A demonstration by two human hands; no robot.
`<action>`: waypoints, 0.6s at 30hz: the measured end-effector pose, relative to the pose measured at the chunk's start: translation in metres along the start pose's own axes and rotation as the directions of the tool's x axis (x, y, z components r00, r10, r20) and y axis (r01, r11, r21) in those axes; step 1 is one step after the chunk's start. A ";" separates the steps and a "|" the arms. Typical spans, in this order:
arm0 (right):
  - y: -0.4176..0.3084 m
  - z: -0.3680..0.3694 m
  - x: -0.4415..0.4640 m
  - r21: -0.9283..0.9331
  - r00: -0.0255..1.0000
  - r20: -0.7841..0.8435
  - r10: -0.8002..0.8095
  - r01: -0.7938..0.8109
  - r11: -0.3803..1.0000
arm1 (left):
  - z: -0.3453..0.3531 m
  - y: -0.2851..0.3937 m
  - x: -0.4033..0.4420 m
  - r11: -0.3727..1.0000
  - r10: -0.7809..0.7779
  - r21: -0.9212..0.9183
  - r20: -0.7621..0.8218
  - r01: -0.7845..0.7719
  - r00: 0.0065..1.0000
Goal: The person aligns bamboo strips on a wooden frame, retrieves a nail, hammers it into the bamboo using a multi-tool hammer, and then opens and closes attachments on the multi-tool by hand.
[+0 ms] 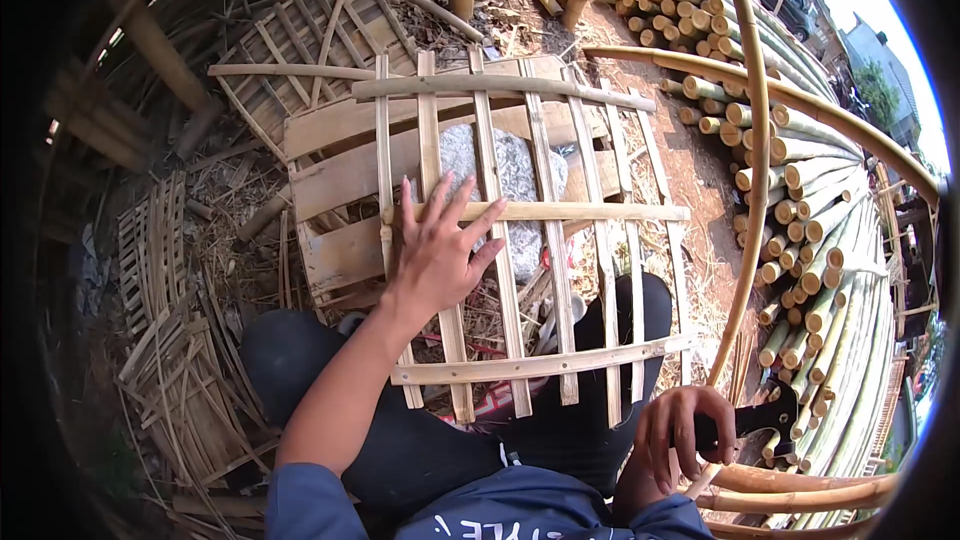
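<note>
A lattice panel of bamboo slats (540,362) lies across a grey stone (512,165) and over the person's knees. On its middle crosspiece rests my left hand (440,245), fingers spread and holding nothing. At the lower right, my right hand (685,430) is curled round the handle of a dark tool (770,418), whose head points right. The tool is held clear of the panel, beyond its lower right corner.
Cut bamboo poles (820,230) are stacked at the right. Wooden boards (345,180) lie under the panel, with another slatted panel (300,40) behind. Bundled slats (155,260) lie left. A curved bamboo pole (757,140) rises between panel and stack.
</note>
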State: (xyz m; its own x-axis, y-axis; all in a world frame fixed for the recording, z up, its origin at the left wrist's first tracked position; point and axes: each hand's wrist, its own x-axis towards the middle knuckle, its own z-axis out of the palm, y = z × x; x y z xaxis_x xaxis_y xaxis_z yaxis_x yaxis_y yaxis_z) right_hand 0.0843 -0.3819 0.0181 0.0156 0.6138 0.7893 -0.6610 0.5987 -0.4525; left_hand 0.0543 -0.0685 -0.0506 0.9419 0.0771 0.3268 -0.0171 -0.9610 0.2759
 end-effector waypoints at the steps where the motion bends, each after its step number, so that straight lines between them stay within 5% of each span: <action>1: -0.002 0.000 -0.001 0.005 1.000 -0.009 0.001 -0.001 1.000 | 0.002 -0.001 0.001 1.000 0.008 -0.006 -0.026 -0.008 1.000; 18: -0.003 0.011 -0.034 -0.019 0.976 -0.154 -0.156 0.155 0.988 | 0.001 0.002 -0.002 1.000 0.011 0.014 -0.034 -0.011 0.999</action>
State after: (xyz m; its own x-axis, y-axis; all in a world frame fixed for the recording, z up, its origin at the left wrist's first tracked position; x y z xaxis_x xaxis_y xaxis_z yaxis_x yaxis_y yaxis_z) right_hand 0.0776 -0.4104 -0.0027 0.2343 0.5845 0.7768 -0.6360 0.6965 -0.3323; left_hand 0.0531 -0.0705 -0.0513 0.9298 0.0753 0.3603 -0.0225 -0.9653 0.2600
